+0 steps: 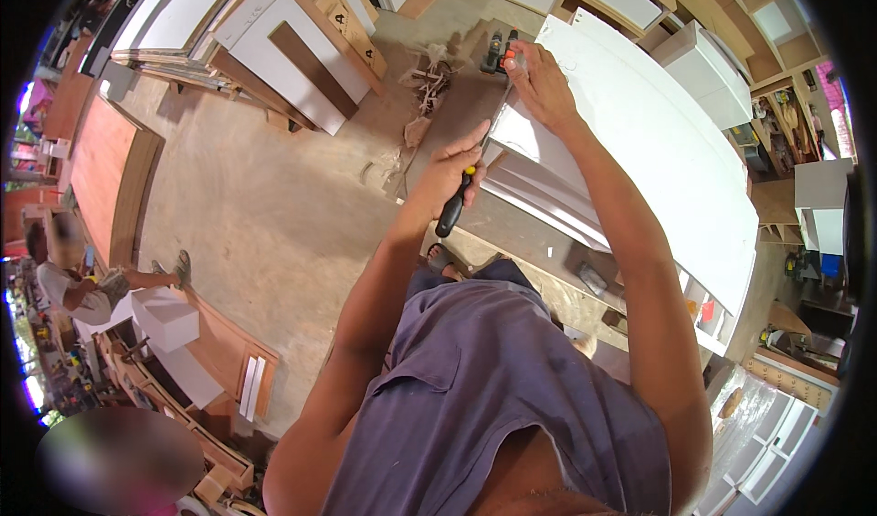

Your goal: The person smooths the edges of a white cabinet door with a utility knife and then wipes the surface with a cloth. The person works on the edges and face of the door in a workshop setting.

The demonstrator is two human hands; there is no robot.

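My left hand point(457, 167) is closed around a screwdriver with a black and yellow handle point(453, 207), its tip pressed toward the end edge of a long white cabinet point(658, 142). Higher up, my right hand point(541, 79) rests on the cabinet's top corner, fingers bent over the edge, next to something small and orange. White moulded panels point(539, 187) show on the cabinet's side below my hands. My own sandalled foot point(440, 258) stands on the concrete floor beneath.
A power drill point(495, 52) lies on the floor past the cabinet's end, beside scraps of wood point(426, 82). White panels and wooden frames point(283, 50) lean at the back. Another person point(78, 288) sits at the left by a white box point(166, 317).
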